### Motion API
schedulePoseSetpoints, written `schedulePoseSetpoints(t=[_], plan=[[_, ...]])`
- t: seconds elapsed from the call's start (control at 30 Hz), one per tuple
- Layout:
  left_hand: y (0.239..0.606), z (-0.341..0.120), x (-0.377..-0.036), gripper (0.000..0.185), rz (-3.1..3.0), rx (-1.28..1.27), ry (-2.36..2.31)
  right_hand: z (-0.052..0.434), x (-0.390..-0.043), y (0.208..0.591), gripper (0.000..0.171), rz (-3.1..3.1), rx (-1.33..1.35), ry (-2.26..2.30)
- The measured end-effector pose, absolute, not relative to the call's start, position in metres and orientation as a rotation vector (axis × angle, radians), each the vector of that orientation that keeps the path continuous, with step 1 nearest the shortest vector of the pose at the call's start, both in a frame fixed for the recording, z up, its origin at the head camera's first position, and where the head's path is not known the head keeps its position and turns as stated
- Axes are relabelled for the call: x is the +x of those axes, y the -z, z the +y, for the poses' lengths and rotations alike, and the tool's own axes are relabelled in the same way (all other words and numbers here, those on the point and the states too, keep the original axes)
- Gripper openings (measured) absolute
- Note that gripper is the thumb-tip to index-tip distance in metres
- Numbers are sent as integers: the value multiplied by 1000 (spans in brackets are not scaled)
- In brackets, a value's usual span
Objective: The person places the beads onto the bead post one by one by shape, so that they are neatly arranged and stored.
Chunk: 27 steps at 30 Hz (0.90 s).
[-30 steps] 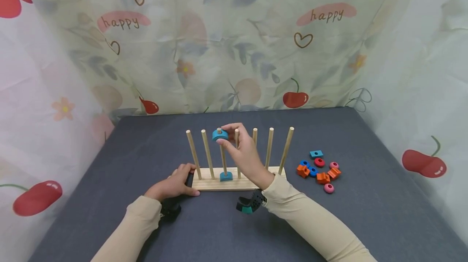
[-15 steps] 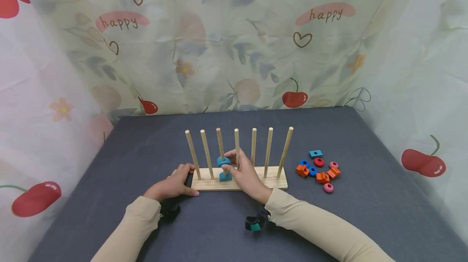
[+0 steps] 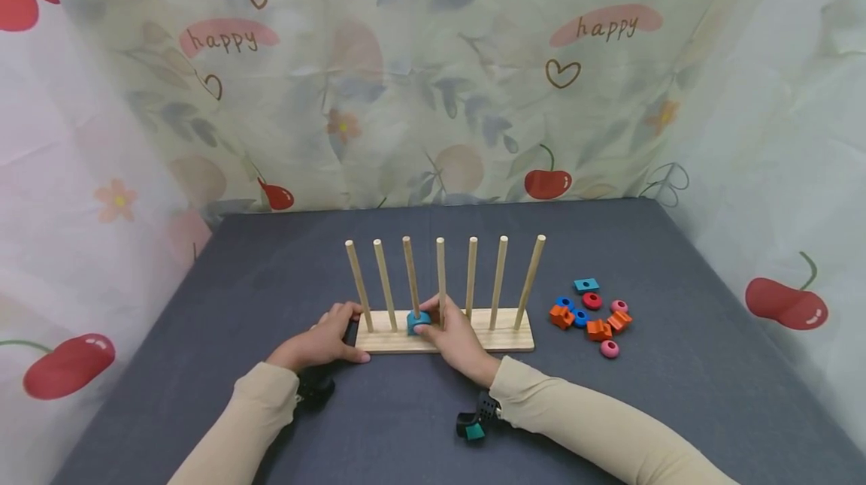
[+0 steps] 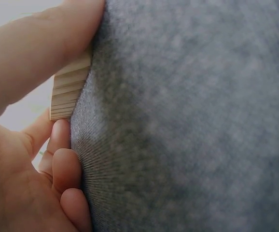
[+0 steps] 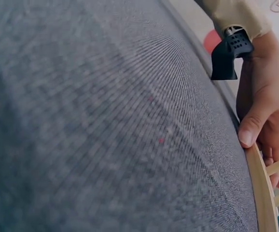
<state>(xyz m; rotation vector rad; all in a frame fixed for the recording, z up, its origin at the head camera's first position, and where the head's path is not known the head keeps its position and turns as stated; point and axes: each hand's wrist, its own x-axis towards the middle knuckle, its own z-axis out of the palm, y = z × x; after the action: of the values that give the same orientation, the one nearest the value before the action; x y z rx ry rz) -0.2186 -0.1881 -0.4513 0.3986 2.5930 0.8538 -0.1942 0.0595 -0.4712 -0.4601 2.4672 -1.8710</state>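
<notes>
Head view: board [image 3: 507, 344] around the middle of dark tabletop [image 3: 392, 432], long sides left to right, well short of far edge. Seven upright pegs in a row; outer ones leaning outward to the eye.

Right hand [image 3: 461, 342]: closed to a pinch on blue blocks [image 3: 413, 325], thumb on near side, fingers behind. Blue blocks low on third peg [image 3: 410, 274] from board's left end, down at the board; seam between pieces too small to read. Third peg bare above. Fourth peg [image 3: 441, 267] right at the same hand, seen across the fingers.

Left hand [image 3: 323, 338]: gripping board's left end, thumb at near left corner, fingers round toward far left corner. Same grip in left wrist view, with board's end grain between thumb and fingers. Also in right wrist view, thumb on board's near edge; right hand out of that frame.

Loose pieces in a cluster between board's right end and tabletop's right edge: teal block [image 3: 586, 285] farthest back, then red ring [image 3: 591, 301], two blue rings [image 3: 580, 318], three orange pieces [image 3: 598, 330], two pink rings [image 3: 610, 350], one of these nearest the front. Printed sheet [image 3: 406, 94] beyond far edge.
</notes>
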Motion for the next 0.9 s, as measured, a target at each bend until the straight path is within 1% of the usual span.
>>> schedulePoseSetpoints(t=[0.73, 0.9], plan=[[450, -188, -217, 77, 2583, 377, -858, 60, -193, 471, 27, 2534, -458, 1796], [450, -188, -217, 76, 2582, 376, -861, 61, -193, 471, 32, 2520, -442, 1795]])
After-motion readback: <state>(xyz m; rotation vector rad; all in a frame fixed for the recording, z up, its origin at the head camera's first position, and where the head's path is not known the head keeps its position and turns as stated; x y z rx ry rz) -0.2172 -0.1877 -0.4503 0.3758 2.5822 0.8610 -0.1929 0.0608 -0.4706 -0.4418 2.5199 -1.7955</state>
